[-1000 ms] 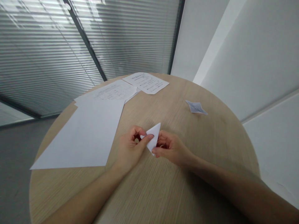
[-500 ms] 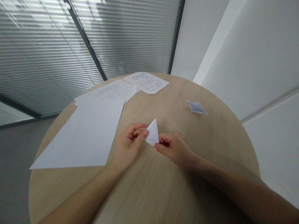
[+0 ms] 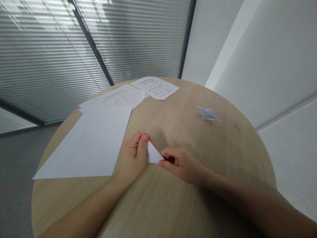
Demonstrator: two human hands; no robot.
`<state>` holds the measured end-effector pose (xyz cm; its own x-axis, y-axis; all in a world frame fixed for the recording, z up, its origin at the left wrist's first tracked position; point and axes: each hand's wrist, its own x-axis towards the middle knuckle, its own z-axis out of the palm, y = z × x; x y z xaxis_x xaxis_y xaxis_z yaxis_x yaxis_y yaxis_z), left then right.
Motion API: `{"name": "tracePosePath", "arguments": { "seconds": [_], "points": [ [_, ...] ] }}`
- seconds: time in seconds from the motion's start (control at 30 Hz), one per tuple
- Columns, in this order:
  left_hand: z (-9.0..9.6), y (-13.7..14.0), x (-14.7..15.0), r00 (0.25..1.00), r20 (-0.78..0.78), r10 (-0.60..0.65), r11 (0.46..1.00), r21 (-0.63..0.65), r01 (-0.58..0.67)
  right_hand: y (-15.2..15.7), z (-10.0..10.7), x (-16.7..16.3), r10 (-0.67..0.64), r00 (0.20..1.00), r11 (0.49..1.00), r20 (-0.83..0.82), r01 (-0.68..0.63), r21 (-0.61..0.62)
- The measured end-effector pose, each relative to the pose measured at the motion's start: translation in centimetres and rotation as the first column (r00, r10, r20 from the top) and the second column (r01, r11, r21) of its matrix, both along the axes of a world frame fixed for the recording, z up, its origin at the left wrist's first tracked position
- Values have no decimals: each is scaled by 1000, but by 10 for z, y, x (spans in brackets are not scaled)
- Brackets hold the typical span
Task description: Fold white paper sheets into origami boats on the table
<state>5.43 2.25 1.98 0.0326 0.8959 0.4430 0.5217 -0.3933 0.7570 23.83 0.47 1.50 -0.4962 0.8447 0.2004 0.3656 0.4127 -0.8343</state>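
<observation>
Between my two hands is a small folded piece of white paper [image 3: 153, 154], triangular in outline. My left hand [image 3: 135, 152] is closed on its left side, the thumb pressed near the upper corner. At the right corner, my right hand [image 3: 182, 163] pinches the paper between thumb and fingertips. The paper is held a little above the wooden tabletop, and its left part is hidden by my left hand.
A large plain white sheet [image 3: 91, 145] lies left of my hands. Behind it are printed pages [image 3: 119, 96] and another printed sheet [image 3: 156, 87]. A small folded paper shape [image 3: 208, 114] sits at the right on the round table [image 3: 158, 205].
The folded paper has turned clockwise, its peak now at the upper left. My left thumb has moved up to that corner; my right hand has shifted slightly left and down.
</observation>
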Motion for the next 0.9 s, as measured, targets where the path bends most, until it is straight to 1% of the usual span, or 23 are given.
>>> {"name": "tracePosePath", "arguments": {
  "seconds": [0.13,0.23,0.3,0.4,0.47,0.53,0.63,0.73,0.8,0.87,0.9],
  "points": [
    [1,0,2,1000,8,-7,1000,7,7,-5,2,-2,-54,998,998,-29,53,-42],
    [3,3,6,998,51,-28,998,-53,30,-6,2,-2,-101,994,994,-37,99,-40],
    [3,6,7,991,132,-35,992,-113,50,-4,1,-2,-178,984,984,-30,178,-12],
    [0,10,8,966,254,-51,967,-231,112,0,-4,-1,-320,947,946,-7,320,45],
    [-3,10,8,958,275,-78,939,-304,163,2,-7,-1,-385,923,920,3,383,89],
    [-6,9,9,956,264,-129,913,-344,218,4,-10,0,-415,910,901,16,409,145],
    [-11,7,11,927,302,-221,877,-354,325,4,-13,-1,-414,909,887,46,391,245],
    [-12,7,14,879,403,-254,856,-329,399,3,-14,-2,-359,931,896,62,325,301],
    [-11,8,14,857,448,-255,847,-324,421,2,-13,-2,-303,952,921,50,279,272],
    [-9,8,14,860,451,-237,847,-337,410,3,-11,-2,-252,968,952,6,246,184],
    [-7,8,14,866,445,-225,848,-348,399,3,-10,-2,-230,973,965,-35,233,119]
  ]
}}
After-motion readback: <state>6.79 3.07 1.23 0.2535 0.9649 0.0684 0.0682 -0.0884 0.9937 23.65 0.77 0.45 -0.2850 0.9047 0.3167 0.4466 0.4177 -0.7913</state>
